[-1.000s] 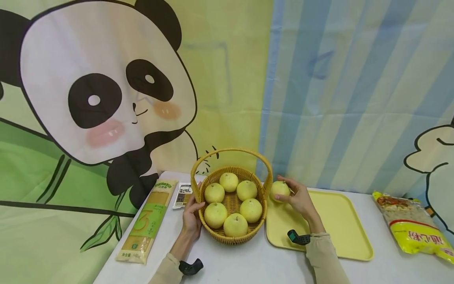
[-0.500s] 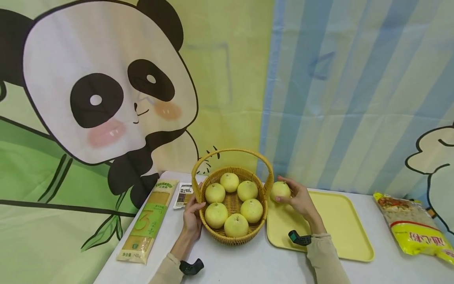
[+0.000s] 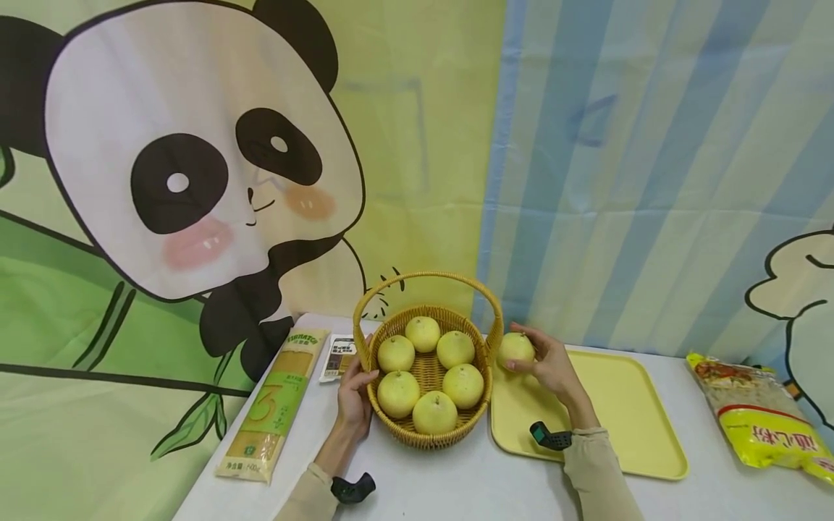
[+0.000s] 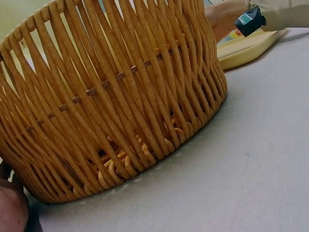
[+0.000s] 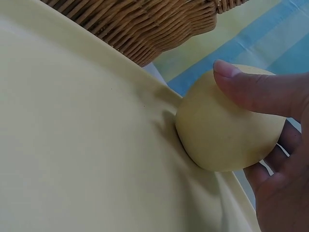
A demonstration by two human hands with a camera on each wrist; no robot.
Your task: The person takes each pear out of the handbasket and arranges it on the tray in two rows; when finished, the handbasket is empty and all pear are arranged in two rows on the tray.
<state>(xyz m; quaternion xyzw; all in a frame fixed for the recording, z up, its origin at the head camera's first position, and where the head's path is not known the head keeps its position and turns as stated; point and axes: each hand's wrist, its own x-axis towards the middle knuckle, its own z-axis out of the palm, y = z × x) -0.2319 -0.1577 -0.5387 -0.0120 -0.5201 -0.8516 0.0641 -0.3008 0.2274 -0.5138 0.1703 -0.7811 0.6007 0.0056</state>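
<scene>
A wicker basket (image 3: 426, 436) with an arched handle holds several round yellow-green pears (image 3: 434, 413) set in a ring. My left hand (image 3: 352, 400) holds the basket's left side, its thumb against the wall near the rim; the left wrist view shows only part of that hand (image 4: 12, 208) beside the weave. Just right of the basket, my right hand (image 3: 550, 369) grips another pear (image 3: 515, 350) at the back left corner of the yellow tray (image 3: 625, 405). In the right wrist view the thumb lies over this pear (image 5: 227, 125), with fingers behind it, at the tray's raised edge.
To the left lie a long noodle packet (image 3: 270, 412) and a small white-and-brown packet (image 3: 335, 358), partly behind my left hand. A yellow-and-clear food bag (image 3: 759, 416) lies right of the tray. A printed panda curtain (image 3: 417, 145) hangs behind the white table (image 3: 449, 485).
Both hands, the basket and the pear stay in place; the head view has shifted very slightly.
</scene>
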